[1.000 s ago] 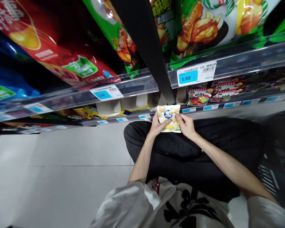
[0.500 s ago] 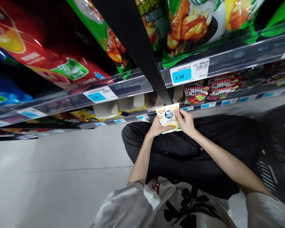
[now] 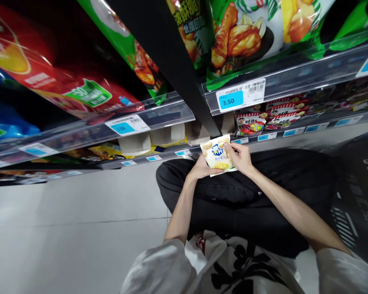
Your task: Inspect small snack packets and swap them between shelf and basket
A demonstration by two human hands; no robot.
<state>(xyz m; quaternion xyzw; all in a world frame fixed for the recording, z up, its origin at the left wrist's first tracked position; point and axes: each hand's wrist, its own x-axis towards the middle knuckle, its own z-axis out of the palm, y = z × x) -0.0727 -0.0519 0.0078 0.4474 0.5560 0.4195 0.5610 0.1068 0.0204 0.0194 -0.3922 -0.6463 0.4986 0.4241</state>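
Lining tiled floor [image 3: 79, 241], snack shelves [image 3: 171, 112] near packet [image 3: 216, 158]

The packet [image 3: 215, 160] is cream with a blue patch and yellow print, the trousers [image 3: 227, 204] below it plain black, the shirt [image 3: 207, 271] farther below greyish white with black and red prints, and the floor [image 3: 95, 245] left of the packet pale grey.

In front of me stands a straight, black shelf post [image 3: 171, 57]. Left of it runs a clear plastic shelf edge [image 3: 162, 113], right of it another [image 3: 297, 72], both bearing blue-and-white price labels [image 3: 241, 96]. Near the post's foot I see a thin grey lower shelf strip [image 3: 168, 155]; below and left, glossy pale-grey floor tiles [image 3: 79, 212] with thin seams.
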